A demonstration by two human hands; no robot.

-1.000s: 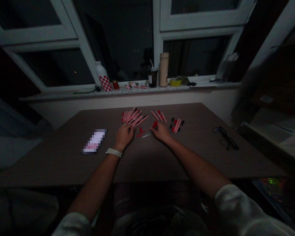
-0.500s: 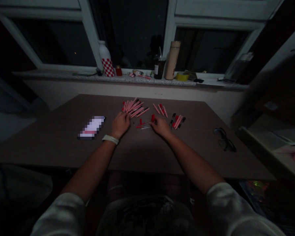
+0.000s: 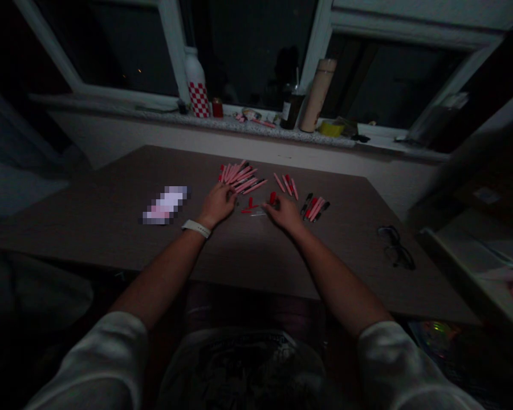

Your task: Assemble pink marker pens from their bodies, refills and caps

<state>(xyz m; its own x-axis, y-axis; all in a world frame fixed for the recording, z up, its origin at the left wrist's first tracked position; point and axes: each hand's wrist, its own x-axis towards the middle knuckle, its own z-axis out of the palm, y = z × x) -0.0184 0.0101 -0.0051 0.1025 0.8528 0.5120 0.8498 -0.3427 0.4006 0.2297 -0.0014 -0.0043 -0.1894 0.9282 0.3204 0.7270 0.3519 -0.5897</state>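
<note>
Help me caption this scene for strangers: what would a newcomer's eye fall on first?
Probably the bright, pixelated rectangular screen, lying on the brown wood-grain table left of the person's bare left hand, since the room is dark. Next, the heap of slim pink pens with red and black ends, just beyond that hand. Then the white bottle with a red-checked lower half, on the speckled stone windowsill.

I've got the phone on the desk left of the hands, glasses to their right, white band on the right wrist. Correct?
Not quite. The head view shows the white band on the wrist of the left hand, not the right. The phone and glasses are as you say.
</note>
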